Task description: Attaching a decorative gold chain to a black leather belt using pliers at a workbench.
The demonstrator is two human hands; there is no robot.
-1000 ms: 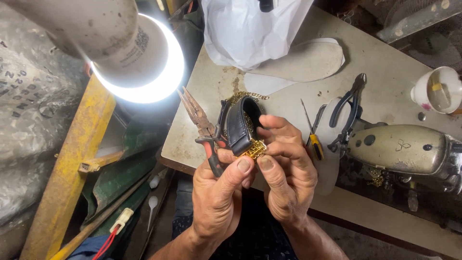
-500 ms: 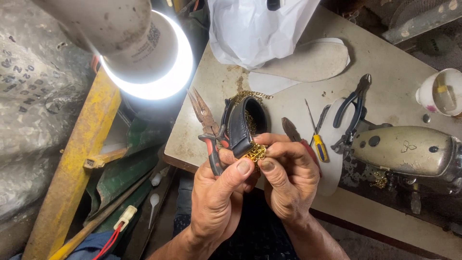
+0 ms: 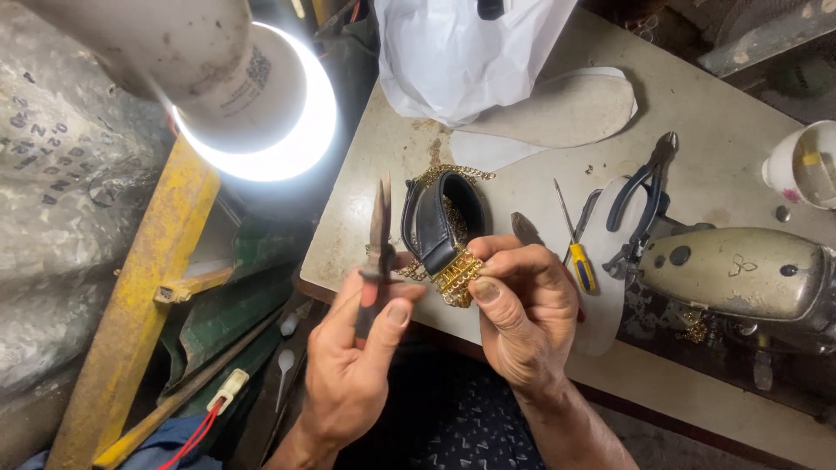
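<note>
My left hand (image 3: 357, 348) grips a pair of red-handled long-nose pliers (image 3: 377, 248), their jaws pointing up and away from me. My right hand (image 3: 522, 300) pinches a black leather strap (image 3: 440, 218) bent into a loop, with a gold chain ornament (image 3: 457, 274) at its near end between thumb and fingers. The plier jaws stand just left of the strap, apart from it. More gold chain (image 3: 448, 171) trails behind the loop onto the table.
A lit bulb lamp (image 3: 261, 104) hangs at upper left. On the beige table (image 3: 723, 113) lie a shoe insole (image 3: 557, 113), a white plastic bag (image 3: 461, 52), a yellow-handled screwdriver (image 3: 576, 252), black pliers (image 3: 644, 187), a sewing machine (image 3: 740, 274) and a cup (image 3: 801, 165). A yellow ladder rail (image 3: 139, 296) stands left.
My left hand has let go of the strap and drawn left with the pliers, which now stand upright. My right hand alone holds the strap and chain.
</note>
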